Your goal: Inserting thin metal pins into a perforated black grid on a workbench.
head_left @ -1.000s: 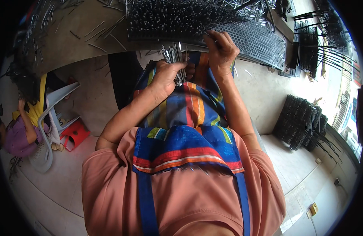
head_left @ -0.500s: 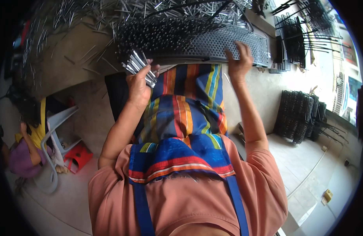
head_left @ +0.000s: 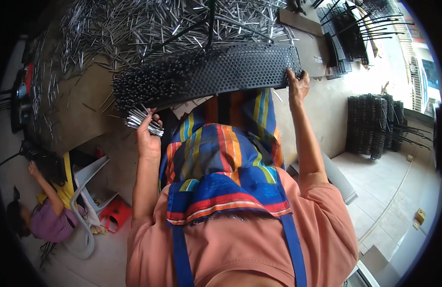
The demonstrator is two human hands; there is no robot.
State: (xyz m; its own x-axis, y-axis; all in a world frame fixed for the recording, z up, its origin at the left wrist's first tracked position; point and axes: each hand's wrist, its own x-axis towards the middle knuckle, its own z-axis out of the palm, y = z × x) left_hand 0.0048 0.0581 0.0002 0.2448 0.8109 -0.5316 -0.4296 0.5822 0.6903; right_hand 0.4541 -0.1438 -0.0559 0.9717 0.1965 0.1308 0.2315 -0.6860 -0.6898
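My left hand [head_left: 147, 134] is closed round a bundle of thin silvery sticks [head_left: 140, 119], which fan out to the left. It is beside the near left edge of a long black perforated tray [head_left: 249, 68]; whether it touches the tray I cannot tell. Many dark sticks with pale tips [head_left: 151, 79] stand packed in the holes over the tray's left part, while the holes on the right show bare. At the tray's right end my right hand [head_left: 299, 86] grips the corner, its fingertips at the edge.
A big heap of loose silvery sticks [head_left: 135, 28] covers the table [head_left: 82, 86] beyond the tray. Stacked black racks [head_left: 367, 126] stand on the floor at right, with wire racks [head_left: 348, 33] at far right. Another person [head_left: 53, 217] is at left, near a grey chair [head_left: 84, 210].
My right hand has come down onto the tray's right end and taken hold of it. The tray now sits tilted and further left. My left hand, still holding the bundle, has moved left and nearer.
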